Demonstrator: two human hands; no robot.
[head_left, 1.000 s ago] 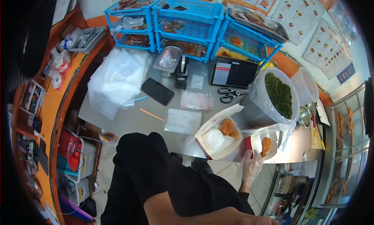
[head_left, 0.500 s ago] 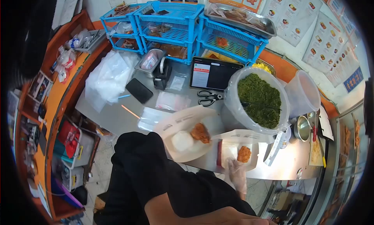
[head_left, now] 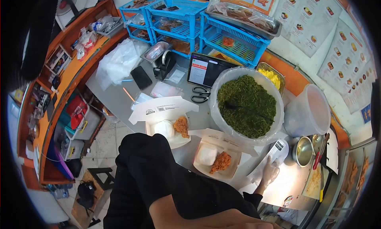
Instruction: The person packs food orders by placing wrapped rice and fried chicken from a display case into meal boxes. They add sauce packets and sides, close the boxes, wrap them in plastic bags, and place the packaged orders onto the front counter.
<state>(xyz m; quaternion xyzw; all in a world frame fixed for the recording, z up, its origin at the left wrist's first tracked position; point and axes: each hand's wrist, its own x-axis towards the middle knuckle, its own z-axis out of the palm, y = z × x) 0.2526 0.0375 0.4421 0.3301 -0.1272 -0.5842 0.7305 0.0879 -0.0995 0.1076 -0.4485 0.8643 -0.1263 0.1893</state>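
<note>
On the metal counter, my right hand [head_left: 270, 172], in a clear plastic glove, grips the near edge of a flat white carton [head_left: 278, 150] with a printed label. Left of it stands an open food box [head_left: 234, 174] holding a white wrapped portion [head_left: 206, 156] and fried chicken [head_left: 220, 162]. A second open box [head_left: 163, 106] farther left has a similar white portion [head_left: 164, 128] and a piece of fried chicken [head_left: 181, 127]. My left forearm [head_left: 178, 215] crosses the bottom of the view; the fingers of my left hand are hidden.
A lined tub [head_left: 214, 110] of shredded greens stands behind the boxes. To the right are a clear bucket [head_left: 307, 114], a metal bowl [head_left: 303, 151] and a cutting board [head_left: 313, 183]. Scissors [head_left: 200, 95], a tablet [head_left: 204, 70] and blue racks [head_left: 174, 28] are farther back.
My right hand has left the nearer food box and moved right onto the flat carton, which has shifted slightly. The white portion in that box is now uncovered to view. The camera view has shifted.
</note>
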